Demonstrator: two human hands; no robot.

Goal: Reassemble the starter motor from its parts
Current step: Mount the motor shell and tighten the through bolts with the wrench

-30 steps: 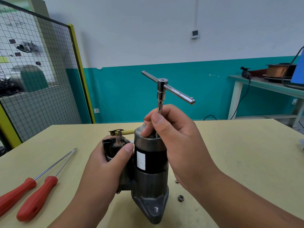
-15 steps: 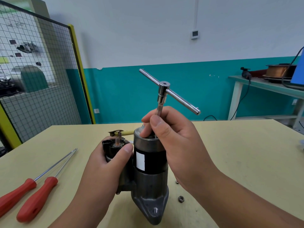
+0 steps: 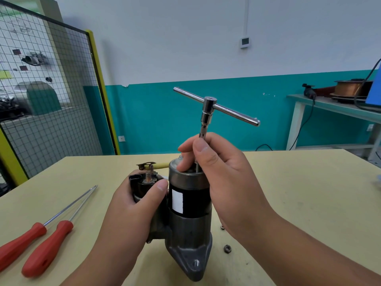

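Starter motor (image 3: 189,205) upright, black-grey; left hand (image 3: 132,205) fingers clasp it; right hand (image 3: 222,172) fingers pinch T-wrench (image 3: 208,112) shaft

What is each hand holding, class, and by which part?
The left hand grips the starter motor by its black solenoid side. The right hand pinches the T-handle wrench low on its vertical shaft, just above the motor's top cap.
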